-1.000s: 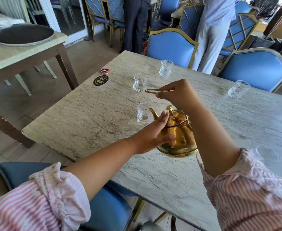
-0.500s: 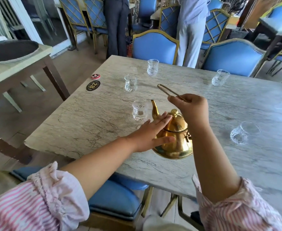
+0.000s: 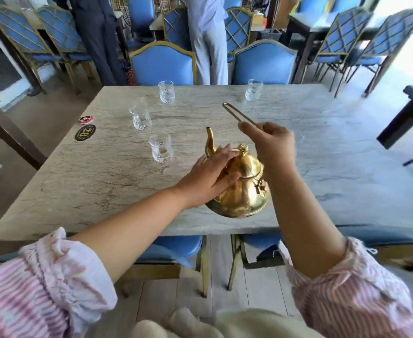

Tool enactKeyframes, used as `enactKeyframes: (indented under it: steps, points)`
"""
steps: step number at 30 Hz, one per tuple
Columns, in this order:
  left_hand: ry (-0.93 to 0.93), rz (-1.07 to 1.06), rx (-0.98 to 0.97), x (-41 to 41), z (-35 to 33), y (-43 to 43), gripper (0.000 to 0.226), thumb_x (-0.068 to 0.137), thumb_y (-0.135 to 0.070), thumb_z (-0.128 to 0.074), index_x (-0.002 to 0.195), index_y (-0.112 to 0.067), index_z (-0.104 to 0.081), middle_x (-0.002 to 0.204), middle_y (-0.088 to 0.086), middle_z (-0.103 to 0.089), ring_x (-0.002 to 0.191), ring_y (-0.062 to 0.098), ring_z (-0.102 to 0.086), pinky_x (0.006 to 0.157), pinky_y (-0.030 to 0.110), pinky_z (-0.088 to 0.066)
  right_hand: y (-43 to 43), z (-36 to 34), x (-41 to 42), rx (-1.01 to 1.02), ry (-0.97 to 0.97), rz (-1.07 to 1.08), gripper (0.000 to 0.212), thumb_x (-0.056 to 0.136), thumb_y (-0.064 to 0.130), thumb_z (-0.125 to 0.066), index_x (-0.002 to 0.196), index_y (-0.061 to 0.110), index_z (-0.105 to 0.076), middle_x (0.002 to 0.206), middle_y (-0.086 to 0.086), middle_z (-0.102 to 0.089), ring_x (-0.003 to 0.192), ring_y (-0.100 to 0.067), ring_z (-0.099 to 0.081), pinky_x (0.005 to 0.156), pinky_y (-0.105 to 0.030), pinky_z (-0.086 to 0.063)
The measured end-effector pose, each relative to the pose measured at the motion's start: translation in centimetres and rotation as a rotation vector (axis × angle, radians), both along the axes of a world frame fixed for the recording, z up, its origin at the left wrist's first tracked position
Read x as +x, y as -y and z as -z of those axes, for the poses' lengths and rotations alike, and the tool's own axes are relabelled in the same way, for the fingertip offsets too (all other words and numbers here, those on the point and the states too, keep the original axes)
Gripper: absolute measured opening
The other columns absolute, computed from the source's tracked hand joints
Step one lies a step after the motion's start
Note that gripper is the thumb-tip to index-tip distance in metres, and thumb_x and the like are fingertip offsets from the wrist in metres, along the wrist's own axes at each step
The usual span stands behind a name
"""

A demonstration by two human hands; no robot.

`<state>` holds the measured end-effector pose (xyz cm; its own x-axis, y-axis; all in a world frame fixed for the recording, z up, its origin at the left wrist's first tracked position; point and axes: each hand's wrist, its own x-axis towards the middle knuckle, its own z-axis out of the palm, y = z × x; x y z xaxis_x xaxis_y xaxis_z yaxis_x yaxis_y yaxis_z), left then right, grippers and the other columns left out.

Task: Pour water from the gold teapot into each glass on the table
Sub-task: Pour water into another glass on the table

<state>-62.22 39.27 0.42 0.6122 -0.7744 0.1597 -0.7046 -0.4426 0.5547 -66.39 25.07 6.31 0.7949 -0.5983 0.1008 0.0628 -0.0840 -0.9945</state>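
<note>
Sitting near the front edge of the pale veined marble worktop (image 3: 347, 147), the polished gold metal teapot (image 3: 241, 191) points its curved spout away toward the far edge. The right hand (image 3: 272, 145) is clenched around the teapot's thin wire handle (image 3: 237, 114), raised above the lid. The left hand (image 3: 209, 178) lies flat and released against the lid and shoulder. Just left of the spout stands a small clear patterned glass (image 3: 161, 147); three more glasses (image 3: 140, 117) stand farther back, two near the far edge.
</note>
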Motion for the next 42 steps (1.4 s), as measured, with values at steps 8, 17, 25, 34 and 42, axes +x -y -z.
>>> enactKeyframes:
  steps: [8,17,25,34,42]
  points:
    - [0.107,0.092,-0.004,-2.9,-1.5,7.6,0.052,0.095,-0.046,-0.036,0.142,-0.025,-0.028,0.156,0.0,-0.019,0.144,0.019,-0.017,0.114,0.049,-0.008,7.5,-1.4,-4.8,-0.018,0.061,0.08,0.043,0.071,0.026,-0.08,0.05,0.016,-0.044,0.039,0.013,-0.028,0.039,-0.005,-0.022,0.044,-0.023,-0.023]
    - [0.117,0.007,-0.145,-7.9,-2.1,21.5,0.047,0.094,-0.04,-0.04,0.136,-0.018,-0.04,0.145,0.0,-0.042,0.131,0.018,-0.037,0.11,0.043,-0.026,21.8,-2.3,-8.8,-0.136,0.023,-0.002,0.033,0.072,0.026,-0.079,0.061,0.008,-0.054,0.039,0.013,-0.032,0.036,-0.003,-0.024,0.038,-0.015,-0.023]
    - [-0.063,-0.01,-0.071,-10.7,-0.9,30.7,0.054,0.095,-0.041,-0.04,0.145,-0.023,-0.028,0.155,-0.005,-0.023,0.138,0.009,-0.021,0.113,0.036,-0.011,31.6,-1.3,-10.2,-0.236,-0.04,-0.085,0.039,0.073,0.027,-0.079,0.051,0.016,-0.048,0.033,0.014,-0.032,0.035,-0.002,-0.026,0.04,-0.016,-0.024]
    - [-0.242,0.095,0.138,-8.5,0.8,33.7,0.068,0.093,-0.05,-0.037,0.149,-0.027,-0.006,0.157,-0.012,0.002,0.138,-0.004,0.001,0.117,0.043,-0.007,35.4,1.0,-7.9,-0.361,-0.112,-0.122,0.021,0.072,0.031,-0.08,0.074,0.011,-0.073,0.069,-0.019,-0.068,0.054,-0.009,-0.05,0.052,-0.023,-0.038]
    - [-0.314,0.088,0.125,-5.2,0.8,33.7,0.073,0.092,-0.052,-0.039,0.149,-0.028,-0.001,0.157,-0.013,0.006,0.136,-0.007,0.003,0.117,0.04,-0.015,35.7,0.5,-3.0,-0.449,-0.116,-0.202,0.031,0.073,0.031,-0.08,0.1,0.014,-0.076,0.1,0.001,-0.075,0.087,-0.01,-0.07,0.077,-0.024,-0.054]
